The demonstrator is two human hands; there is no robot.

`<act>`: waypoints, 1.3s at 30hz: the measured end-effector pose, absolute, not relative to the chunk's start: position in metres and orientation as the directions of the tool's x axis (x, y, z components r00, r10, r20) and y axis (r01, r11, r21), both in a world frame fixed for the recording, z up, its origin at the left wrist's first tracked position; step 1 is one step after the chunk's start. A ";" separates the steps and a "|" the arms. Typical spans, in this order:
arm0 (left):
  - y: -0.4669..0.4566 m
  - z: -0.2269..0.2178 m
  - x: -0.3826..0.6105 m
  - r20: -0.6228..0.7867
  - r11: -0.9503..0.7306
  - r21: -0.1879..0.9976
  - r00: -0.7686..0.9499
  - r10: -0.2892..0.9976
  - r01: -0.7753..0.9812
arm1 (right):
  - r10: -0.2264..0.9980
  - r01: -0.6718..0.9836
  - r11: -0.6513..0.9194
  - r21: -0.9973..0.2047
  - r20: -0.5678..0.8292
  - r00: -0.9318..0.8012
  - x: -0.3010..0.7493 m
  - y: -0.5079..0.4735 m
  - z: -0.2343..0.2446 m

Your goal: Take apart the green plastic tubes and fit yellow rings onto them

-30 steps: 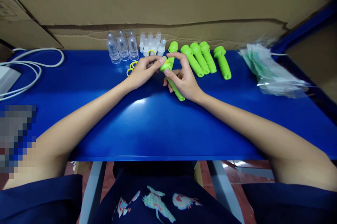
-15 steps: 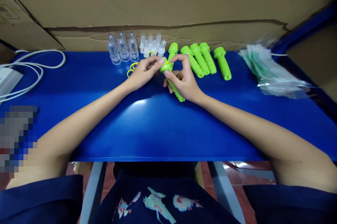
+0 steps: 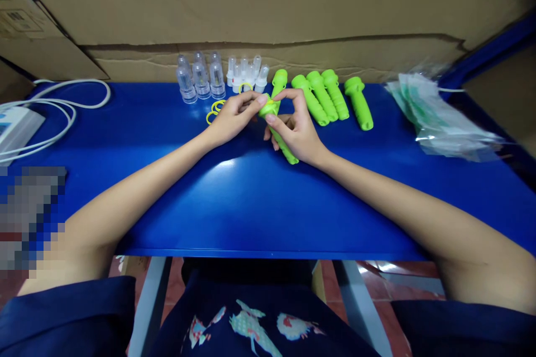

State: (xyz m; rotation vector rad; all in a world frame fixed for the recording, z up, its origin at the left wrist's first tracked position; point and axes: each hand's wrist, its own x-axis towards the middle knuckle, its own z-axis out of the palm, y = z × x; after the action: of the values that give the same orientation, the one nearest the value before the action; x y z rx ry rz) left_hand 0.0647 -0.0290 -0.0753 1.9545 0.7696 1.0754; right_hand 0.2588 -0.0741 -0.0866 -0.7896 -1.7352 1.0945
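Observation:
My right hand (image 3: 296,129) is wrapped round a green flashlight body (image 3: 288,152), whose tail pokes out below the palm. My left hand (image 3: 233,115) pinches at the body's wide head, where a bit of yellow ring shows between the fingertips. Both hands rest on the blue table (image 3: 251,200). Loose yellow rings (image 3: 214,109) lie just left of my left hand. Another green body (image 3: 278,81) lies right behind my fingers.
Three green bodies (image 3: 320,95) lie side by side right of my hands, one more (image 3: 360,103) apart. Clear caps (image 3: 201,79) and small white-tipped parts (image 3: 248,72) stand at the back. Plastic bags (image 3: 439,119) lie at the right, white cables (image 3: 46,108) at the left. Cardboard lines the wall.
My hands stay on the same green body; the fingertips have shifted slightly at its head. The camera view has drifted a little.

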 end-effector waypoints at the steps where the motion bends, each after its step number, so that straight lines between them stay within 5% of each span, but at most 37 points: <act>1: -0.029 -0.075 0.065 0.417 -0.530 0.836 0.462 0.783 0.145 | 0.854 0.047 0.400 -0.915 0.354 -0.382 0.259 -0.074 -0.087; 39: -0.037 -0.073 0.065 0.384 -0.506 0.837 0.438 0.813 0.206 | 0.870 0.053 0.336 -0.940 0.288 -0.401 0.257 -0.077 -0.082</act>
State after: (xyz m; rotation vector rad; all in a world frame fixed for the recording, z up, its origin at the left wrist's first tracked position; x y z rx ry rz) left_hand 0.0654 -0.0373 -0.0725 1.9615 0.8566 1.0578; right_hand 0.2568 -0.0766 -0.0819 -0.8296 -1.7242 1.1708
